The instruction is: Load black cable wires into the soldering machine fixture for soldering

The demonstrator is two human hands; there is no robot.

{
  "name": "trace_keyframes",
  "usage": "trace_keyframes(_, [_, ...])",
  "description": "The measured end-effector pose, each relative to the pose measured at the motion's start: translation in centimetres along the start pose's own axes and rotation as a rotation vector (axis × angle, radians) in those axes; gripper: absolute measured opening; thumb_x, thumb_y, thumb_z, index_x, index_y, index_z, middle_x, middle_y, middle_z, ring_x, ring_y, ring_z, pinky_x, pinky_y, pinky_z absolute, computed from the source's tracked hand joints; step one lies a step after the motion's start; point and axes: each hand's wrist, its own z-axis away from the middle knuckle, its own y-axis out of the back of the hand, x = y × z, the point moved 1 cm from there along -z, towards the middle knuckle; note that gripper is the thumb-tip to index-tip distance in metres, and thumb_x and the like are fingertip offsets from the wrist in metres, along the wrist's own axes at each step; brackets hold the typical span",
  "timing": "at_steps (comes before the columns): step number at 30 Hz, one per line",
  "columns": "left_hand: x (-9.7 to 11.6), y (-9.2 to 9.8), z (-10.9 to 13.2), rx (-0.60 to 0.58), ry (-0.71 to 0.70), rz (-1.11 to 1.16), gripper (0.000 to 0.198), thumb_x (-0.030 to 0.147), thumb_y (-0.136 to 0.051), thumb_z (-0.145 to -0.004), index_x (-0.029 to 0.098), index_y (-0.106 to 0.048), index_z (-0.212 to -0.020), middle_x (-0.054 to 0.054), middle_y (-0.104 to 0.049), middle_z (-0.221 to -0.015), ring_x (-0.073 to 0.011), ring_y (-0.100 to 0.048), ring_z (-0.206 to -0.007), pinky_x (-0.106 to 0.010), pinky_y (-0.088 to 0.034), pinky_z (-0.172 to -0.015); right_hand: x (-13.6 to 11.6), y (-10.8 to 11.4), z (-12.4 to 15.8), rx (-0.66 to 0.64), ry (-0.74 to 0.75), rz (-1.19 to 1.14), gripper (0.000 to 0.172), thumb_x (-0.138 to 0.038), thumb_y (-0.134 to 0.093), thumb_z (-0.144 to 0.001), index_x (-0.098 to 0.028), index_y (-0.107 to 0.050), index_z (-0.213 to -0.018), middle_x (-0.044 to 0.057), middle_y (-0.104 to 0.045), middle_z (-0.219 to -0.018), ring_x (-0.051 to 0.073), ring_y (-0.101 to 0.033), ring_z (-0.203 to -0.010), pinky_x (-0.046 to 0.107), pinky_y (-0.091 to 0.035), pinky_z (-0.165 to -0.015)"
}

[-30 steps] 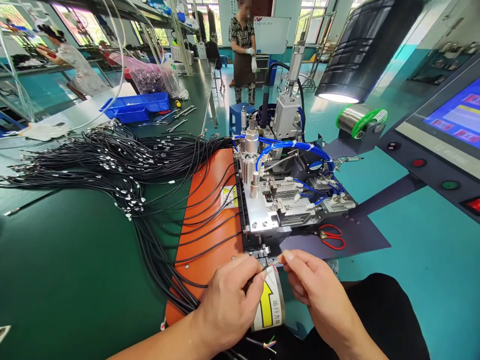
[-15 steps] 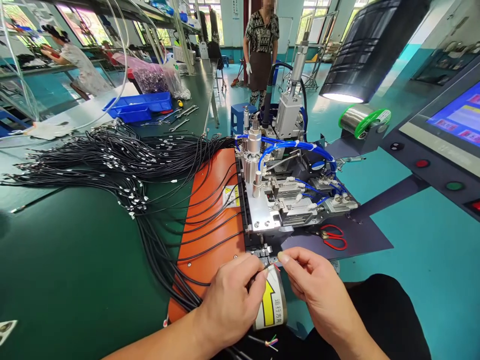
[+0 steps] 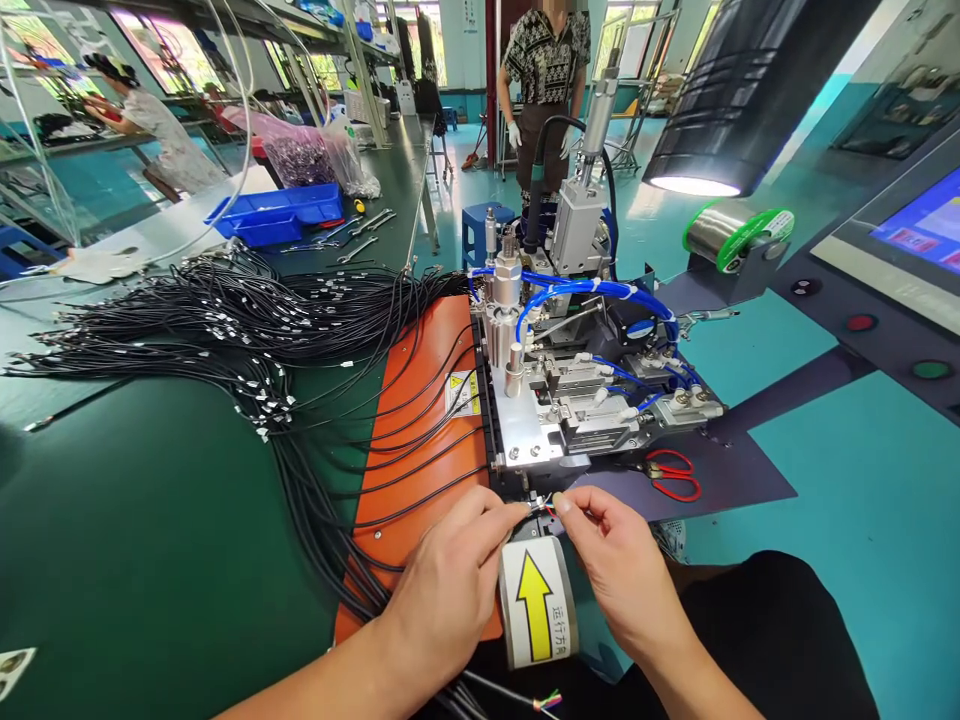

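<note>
Cable end (image 3: 549,504) sits in the small gap between the two hands, at fingertip level, with its thin coloured wires (white, blue and red visible) running toward the right. Left hand (image 3: 454,565): back up, thumb and index finger nearly closed, pinched on the cable at the left of the gap; the black jacket is mostly hidden under the hand. Right hand (image 3: 622,550): thumb and index tips pressed together on the wires, other fingers curled. Hands close together, not touching.

Small metal clamp block (image 3: 534,530) just under and behind the gap; can't tell if the cable touches it. Arrow label (image 3: 534,600), white with a yellow arrow pointing away from the person, between the hands and nearer the body. Machine (image 3: 529,425) with blue hoses straight beyond both hands. Red-handled scissors (image 3: 675,475) beyond and right of the right hand, near it. Orange board (image 3: 427,430) under and beyond the left hand, several black cables across it into the machine. Cable bundle (image 3: 300,490) left of the left hand, on the green table (image 3: 165,540). Another cable (image 3: 502,688), with coloured wire ends, below the left hand, nearer the body. Solder spool (image 3: 720,235) well beyond the right hand.
</note>
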Motion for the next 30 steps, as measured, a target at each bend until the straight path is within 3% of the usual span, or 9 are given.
trace_keyframes(9, [-0.58,-0.5,-0.13,0.065,-0.056,-0.057,0.034,0.003,-0.044,-0.091,0.016,-0.068,-0.112,-0.007,-0.063,-0.094,-0.0173,-0.062,-0.085,-0.027,-0.054,-0.075,0.51,-0.23,-0.59,-0.002,-0.028,0.06,0.041,-0.056,-0.06,-0.089,-0.016,-0.066,-0.087,0.001,-0.06,-0.072,0.014,-0.049,-0.064,0.024,-0.04,-0.058])
trace_keyframes(30, [-1.03,-0.59,-0.22,0.032,-0.046,-0.057,0.036,0.002,-0.042,-0.092,0.014,-0.067,-0.116,-0.009,-0.061,-0.099,-0.0179,-0.061,-0.089,-0.028,-0.055,-0.078,-0.16,-0.46,-0.57,0.004,-0.047,0.104,0.04,-0.056,-0.06,-0.089,-0.017,-0.065,-0.085,0.0,-0.057,-0.069,0.013,-0.047,-0.061,0.024,-0.039,-0.056])
